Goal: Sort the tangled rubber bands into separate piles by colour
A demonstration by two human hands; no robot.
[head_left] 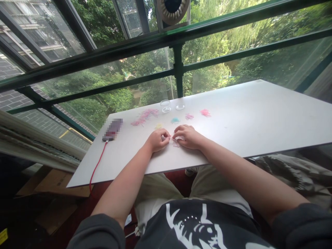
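Hands: left hand (158, 140) has thumb and fingers curled nearly together. Right hand (188, 137) is palm-down, fingers bent over the work. Fingertips of both almost meet; can't tell if either is clamped on a strand, too small.

Work in hand: small loose pinkish thread-like strands (176, 143), on the white flat tabletop (246, 121) just under the right fingers.

Clock from hands, 12 = away. Apart by colour: pale yellow strand pile (158, 126) at 11, turquoise strand pile (175, 120) at 12, pink-mauve strand pile (189, 117) at 1, hot-pink strand pile (205, 112) at 2.

Not gathered: wide pink-and-purple strand scatter (145, 116) at 10. Clear round shallow dishes (180, 107) near 12, beyond the turquoise; no strands visible in them.

My read: partway. Scatter and the strands at the fingers look outstanding.
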